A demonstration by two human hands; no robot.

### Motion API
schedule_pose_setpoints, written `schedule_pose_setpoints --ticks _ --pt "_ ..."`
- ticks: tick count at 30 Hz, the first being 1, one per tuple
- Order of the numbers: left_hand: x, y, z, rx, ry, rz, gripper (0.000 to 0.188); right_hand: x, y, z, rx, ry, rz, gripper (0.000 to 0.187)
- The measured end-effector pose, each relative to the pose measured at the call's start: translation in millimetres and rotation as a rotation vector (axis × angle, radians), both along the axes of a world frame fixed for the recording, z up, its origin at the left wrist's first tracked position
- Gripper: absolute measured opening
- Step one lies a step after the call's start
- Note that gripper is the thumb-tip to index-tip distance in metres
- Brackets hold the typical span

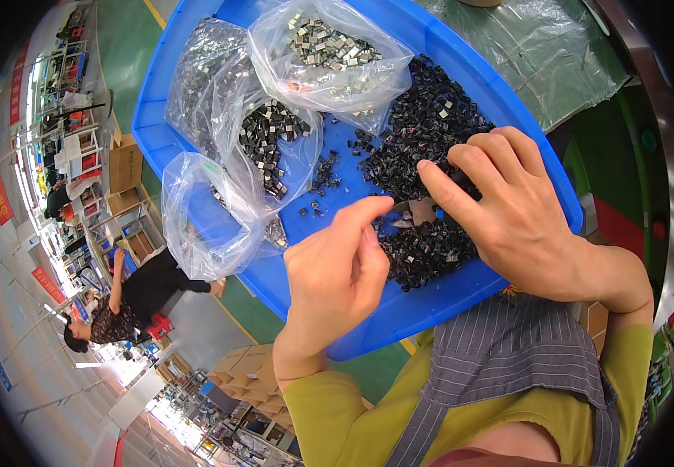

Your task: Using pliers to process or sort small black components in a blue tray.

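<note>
My left hand [335, 268] is at the near edge of a blue plastic tray [279, 284]. Its index finger and thumb are curled together, and whatever may lie between them cannot be made out. Over a heap of small black parts [430, 117] my right hand [512, 206] is spread, its fingers apart and bent, the tips at the heap. Between the hands, among the parts, lie a small tan piece [421, 212] and a greyish object too unclear to name. The heap continues below both hands.
Clear plastic bags stand in the tray: one with silvery parts [329, 47], one with black and silver parts [271, 140], and a crumpled bag [208, 218]. Plastic sheeting [539, 62] lies beyond. A person [142, 300], cardboard boxes [251, 373] and workbenches are to the left.
</note>
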State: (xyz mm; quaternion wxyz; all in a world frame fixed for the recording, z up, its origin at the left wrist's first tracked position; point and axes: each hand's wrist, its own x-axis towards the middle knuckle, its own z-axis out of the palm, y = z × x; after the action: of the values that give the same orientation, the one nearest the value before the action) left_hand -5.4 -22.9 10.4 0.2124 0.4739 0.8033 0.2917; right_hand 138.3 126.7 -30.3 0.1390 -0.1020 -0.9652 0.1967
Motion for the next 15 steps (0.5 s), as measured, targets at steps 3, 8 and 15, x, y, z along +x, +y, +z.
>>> schedule_pose_setpoints --ticks 3,8,15 --pt "-0.9 0.6 2.6 0.086 -0.185 -0.040 0.027 -0.9 2.0 8.1 0.029 -0.013 0.023 0.046" --pt "0.0 -0.9 -2.3 0.064 -0.153 -0.076 0.030 -3.9 2.9 12.3 0.147 -0.019 0.000 0.046" --pt "1.4 -2.2 1.6 0.064 -0.072 -0.008 0.033 2.3 12.0 20.5 0.225 -0.060 -0.027 0.046"
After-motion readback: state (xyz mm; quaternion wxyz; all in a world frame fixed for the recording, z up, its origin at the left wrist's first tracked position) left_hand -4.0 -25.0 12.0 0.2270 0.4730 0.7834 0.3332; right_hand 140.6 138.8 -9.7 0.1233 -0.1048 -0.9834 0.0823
